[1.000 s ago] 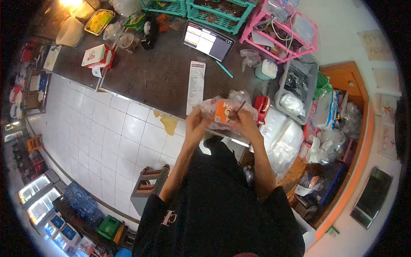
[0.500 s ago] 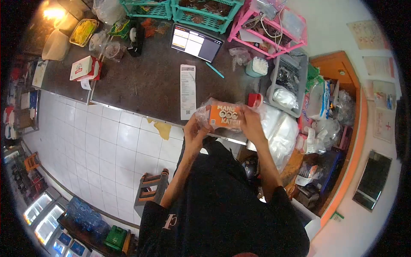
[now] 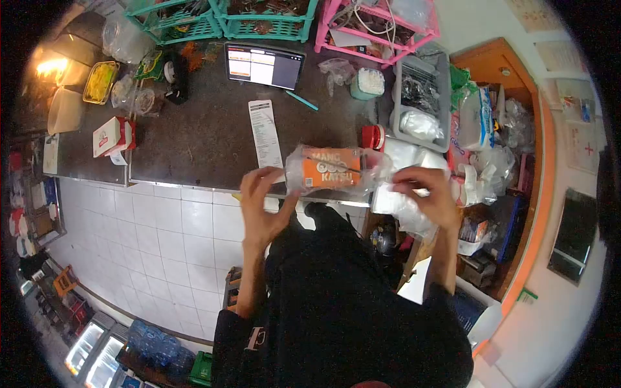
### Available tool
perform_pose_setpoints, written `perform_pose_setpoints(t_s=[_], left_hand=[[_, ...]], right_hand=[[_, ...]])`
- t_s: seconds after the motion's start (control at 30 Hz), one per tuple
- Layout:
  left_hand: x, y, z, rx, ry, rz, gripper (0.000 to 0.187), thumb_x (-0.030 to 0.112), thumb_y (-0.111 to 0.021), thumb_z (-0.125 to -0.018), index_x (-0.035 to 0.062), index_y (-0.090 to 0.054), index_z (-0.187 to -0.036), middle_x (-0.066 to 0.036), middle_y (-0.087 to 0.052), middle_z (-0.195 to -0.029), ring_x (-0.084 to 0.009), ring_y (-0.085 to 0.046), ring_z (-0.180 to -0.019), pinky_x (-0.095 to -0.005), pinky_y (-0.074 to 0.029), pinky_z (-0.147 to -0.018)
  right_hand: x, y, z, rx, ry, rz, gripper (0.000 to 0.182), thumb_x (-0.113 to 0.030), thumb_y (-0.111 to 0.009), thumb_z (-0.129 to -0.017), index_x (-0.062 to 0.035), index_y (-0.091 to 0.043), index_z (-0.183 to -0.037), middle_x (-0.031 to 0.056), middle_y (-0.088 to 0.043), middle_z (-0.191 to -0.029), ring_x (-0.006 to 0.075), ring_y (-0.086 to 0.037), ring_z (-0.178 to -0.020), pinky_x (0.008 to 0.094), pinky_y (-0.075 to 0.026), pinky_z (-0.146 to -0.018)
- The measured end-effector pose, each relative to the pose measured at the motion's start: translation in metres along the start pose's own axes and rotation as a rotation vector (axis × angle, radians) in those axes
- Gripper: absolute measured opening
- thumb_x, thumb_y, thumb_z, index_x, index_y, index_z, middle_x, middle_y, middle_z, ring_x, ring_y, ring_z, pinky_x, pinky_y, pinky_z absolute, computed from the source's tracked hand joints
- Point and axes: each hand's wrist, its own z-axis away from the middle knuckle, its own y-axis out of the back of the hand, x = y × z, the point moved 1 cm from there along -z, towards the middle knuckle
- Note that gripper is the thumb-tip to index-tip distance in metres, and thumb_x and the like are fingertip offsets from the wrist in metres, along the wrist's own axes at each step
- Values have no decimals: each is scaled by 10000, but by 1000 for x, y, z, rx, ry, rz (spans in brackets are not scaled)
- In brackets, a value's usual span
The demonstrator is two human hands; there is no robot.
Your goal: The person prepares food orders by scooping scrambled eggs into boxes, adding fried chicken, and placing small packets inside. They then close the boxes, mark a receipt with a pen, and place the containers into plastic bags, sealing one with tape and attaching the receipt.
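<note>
An orange printed box [image 3: 331, 169] with white lettering lies wrapped in a clear plastic bag [image 3: 294, 169] at the counter's front edge. My left hand [image 3: 262, 205] is open at the bag's left end, thumb and fingers spread apart, fingertips right by the plastic. On the other side, my right hand [image 3: 428, 194] has its fingers pinched together on the bag's loose right end, just past the box. A long paper receipt [image 3: 264, 132] lies flat behind the bag, its lower end close to my left fingertips.
A tablet [image 3: 265, 66] and a blue pen-like stick [image 3: 301, 100] lie farther back. Right of them are a white-filled tub [image 3: 368, 84] and a grey bin [image 3: 446, 71]. Plastic bags [image 3: 414, 216] lie by my right hand. A red-and-white box [image 3: 113, 137] sits left.
My hands have moved apart, the left off the box and the right outward to the bag's end. The view has shifted, and more of the wrapped box shows.
</note>
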Motion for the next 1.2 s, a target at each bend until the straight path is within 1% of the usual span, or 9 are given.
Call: perform_pose_setpoints(t_s=[0.13,0.2,0.5,0.57,0.7,0.77,0.83,1.03,1.2], left_hand=[[-47,8,-5,-136,0,-81,1414,372,-952,-421,63,-116,-1518,-195,-162,-1573,-379,-203,-1437,-480,-198,-1169],[-87,-47,-4,-242,-23,-156,1369,404,-935,-455,56,-145,-1518,-199,-138,-1580,-382,-159,-1449,-494,-192,-1164],[-104,-176,-30,-239,-53,116,488,106,-780,-634,58,-648,-1102,-134,-672,-1103,-326,-609,-1101,-440,-452,-972],[-98,-172,-29,-214,368,411,549,159,-843,-642,21,-623,-1125,-130,-657,-1107,-267,-642,-987,-403,-512,-848],[-74,-158,-41,-415,23,292,518,142,-811,-686,56,-613,-1157,-153,-592,-1213,-276,-552,-1126,-429,-414,-963],[-79,-179,-36,-459,-119,234,489,165,-798,-701,68,-621,-1146,-170,-539,-1334,-300,-493,-1242,-463,-344,-1059],[-99,-208,-34,7,-222,37,360,155,-715,-751,78,-644,-1095,-156,-542,-1342,-316,-517,-1217,-468,-318,-1084],[-93,-230,-18,-64,67,492,226,249,-626,-834,67,-639,-968,-117,-666,-1126,-225,-587,-1100,-420,-412,-1017],[-95,-194,11,-86,129,552,290,370,-524,-914,89,-593,-896,-74,-582,-894,-196,-526,-852,-344,-407,-792]], right_hand=[[147,20,18,141,-298,187,1337,-261,-970,-376,-125,-261,-1502,109,-374,-1480,280,-424,-1300,414,-473,-958],[165,-40,-9,71,-94,410,1436,-257,-957,-331,3,-164,-1499,190,-320,-1501,330,-283,-1411,437,-271,-1153],[198,-139,-83,171,335,417,793,-188,-866,-557,-45,-556,-1273,173,-604,-1212,356,-576,-1147,457,-440,-985],[204,-142,-84,205,151,-245,596,-160,-835,-587,-61,-646,-1143,178,-653,-1084,380,-614,-1055,480,-460,-951],[190,-156,-77,371,-151,-778,461,-140,-788,-665,-20,-653,-1089,198,-647,-1073,434,-591,-1057,522,-438,-960],[175,-175,-63,168,-186,286,421,-94,-702,-760,5,-603,-1157,256,-602,-1142,497,-546,-1101,561,-397,-1003],[110,-179,-50,343,14,323,359,-72,-647,-813,24,-598,-1156,300,-555,-1197,505,-507,-1155,574,-347,-1055],[114,-47,20,-247,19,-272,393,-23,-615,-884,68,-549,-1261,173,-649,-1132,293,-633,-1064,407,-460,-1003],[154,24,0,287,-236,-520,349,-240,-563,-984,26,-604,-1206,130,-682,-1048,189,-660,-931,332,-529,-871]])
